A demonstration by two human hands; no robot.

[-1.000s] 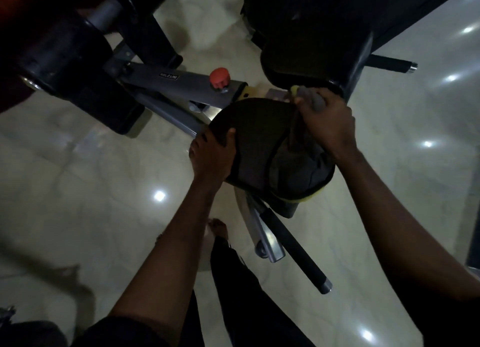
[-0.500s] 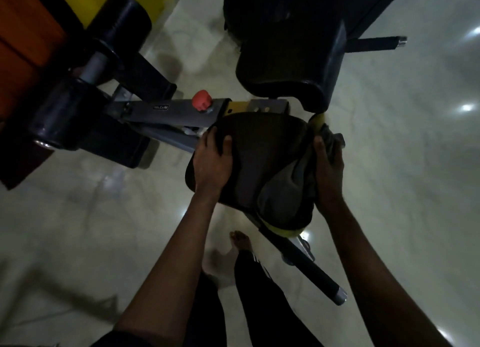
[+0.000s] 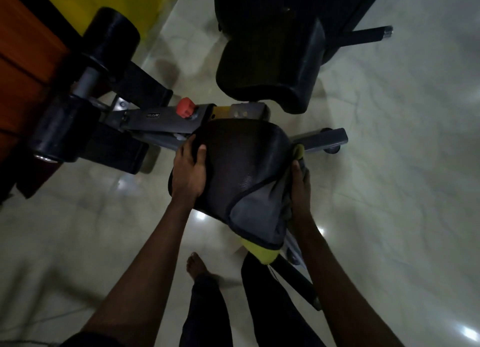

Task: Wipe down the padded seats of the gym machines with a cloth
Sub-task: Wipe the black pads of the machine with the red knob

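A black padded seat [image 3: 233, 162] of a gym machine sits in the middle of the head view. My left hand [image 3: 189, 170] grips its left edge, thumb on top and fingers round the rim. A grey cloth [image 3: 255, 212] with a yellow underside lies draped over the seat's near right corner. My right hand [image 3: 300, 184] holds the cloth against the seat's right side, fingers curled around the fabric. The black backrest pad [image 3: 272, 68] stands just beyond the seat.
A grey frame bar with a red knob [image 3: 185, 107] runs left to black foam rollers [image 3: 65, 136]. A grey leg [image 3: 322, 140] sticks out right of the seat. A black handle [image 3: 298, 281] juts toward me by my legs. Glossy tiled floor [image 3: 389, 190] surrounds the machine.
My right hand slid with the cloth from the seat's far edge down along its right side. My left hand stayed on the left edge. The view shifted back slightly.
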